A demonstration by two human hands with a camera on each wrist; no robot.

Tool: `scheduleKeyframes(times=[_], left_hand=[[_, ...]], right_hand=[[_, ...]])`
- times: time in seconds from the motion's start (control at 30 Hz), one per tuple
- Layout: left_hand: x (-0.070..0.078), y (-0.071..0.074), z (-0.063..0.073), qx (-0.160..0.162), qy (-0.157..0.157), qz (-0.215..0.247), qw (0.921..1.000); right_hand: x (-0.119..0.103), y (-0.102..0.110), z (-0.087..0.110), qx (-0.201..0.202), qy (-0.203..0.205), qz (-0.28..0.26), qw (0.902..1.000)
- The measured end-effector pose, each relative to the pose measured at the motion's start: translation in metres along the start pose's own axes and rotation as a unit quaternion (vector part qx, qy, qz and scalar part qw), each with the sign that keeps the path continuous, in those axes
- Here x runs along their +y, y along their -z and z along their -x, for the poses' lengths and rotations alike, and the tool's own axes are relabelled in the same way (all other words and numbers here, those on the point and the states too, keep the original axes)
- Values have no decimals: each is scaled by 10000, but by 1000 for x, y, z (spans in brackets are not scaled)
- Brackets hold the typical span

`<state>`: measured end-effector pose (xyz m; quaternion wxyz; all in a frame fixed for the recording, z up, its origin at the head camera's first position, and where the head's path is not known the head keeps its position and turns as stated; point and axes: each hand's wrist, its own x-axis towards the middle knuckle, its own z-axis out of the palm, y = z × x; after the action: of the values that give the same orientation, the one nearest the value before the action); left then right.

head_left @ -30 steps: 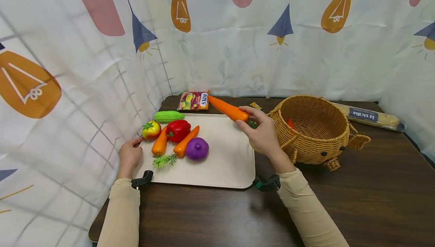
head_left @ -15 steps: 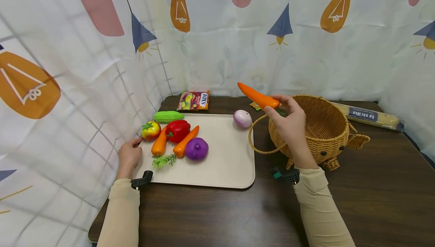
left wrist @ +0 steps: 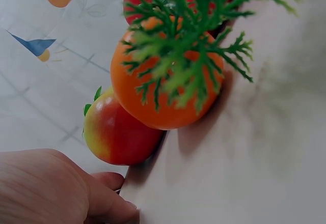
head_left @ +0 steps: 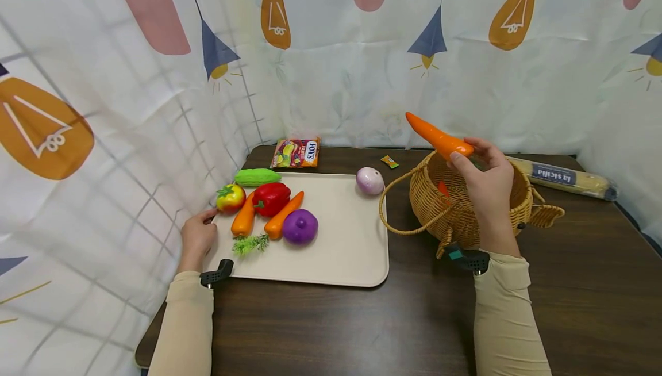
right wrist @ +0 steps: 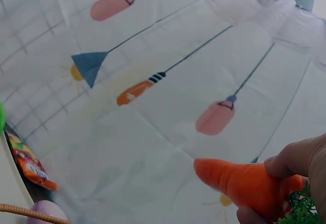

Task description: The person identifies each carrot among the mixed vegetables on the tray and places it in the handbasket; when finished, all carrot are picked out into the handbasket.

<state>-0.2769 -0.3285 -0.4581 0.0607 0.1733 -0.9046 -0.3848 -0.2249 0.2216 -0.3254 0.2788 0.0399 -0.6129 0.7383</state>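
Note:
My right hand (head_left: 488,180) pinches a toy carrot (head_left: 438,136) near its leafy end, over the wicker basket (head_left: 439,215); its tip points up and left. In the right wrist view the carrot (right wrist: 244,183) shows green leaves below the thumb. My left hand (head_left: 199,237) grips the left edge of the cream tray (head_left: 346,249), beside a red-yellow tomato (head_left: 230,198). On the tray lie two more carrots (head_left: 281,215), a red bell pepper (head_left: 271,199), a green bumpy vegetable (head_left: 257,177), a purple round vegetable (head_left: 300,227) and a pale purple onion (head_left: 369,181).
Something orange (head_left: 443,188) shows inside the basket, whose handle (head_left: 388,226) leans out towards the tray. Behind the tray lie a Fox's candy bag (head_left: 295,153) and a small wrapped sweet (head_left: 389,161). A pasta pack (head_left: 564,177) lies behind the basket. Curtains border the table (head_left: 331,330).
My right hand has carried the carrot rightward from above the tray to over the basket, uncovering the onion and the sweet. The left hand stays at the tray's edge.

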Motion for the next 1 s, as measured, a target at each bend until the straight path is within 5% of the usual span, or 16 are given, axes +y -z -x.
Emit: scheduleKeyframes(times=[0.63,1.0], left_hand=[[4,0,1,3,-1,49,10000],[1,-1,1,-48,66,90,9999]], right_hand=[[-5,50,-13,839,-438,-405,9947],[-5,60,-14,1183,-444,-296,9915]])
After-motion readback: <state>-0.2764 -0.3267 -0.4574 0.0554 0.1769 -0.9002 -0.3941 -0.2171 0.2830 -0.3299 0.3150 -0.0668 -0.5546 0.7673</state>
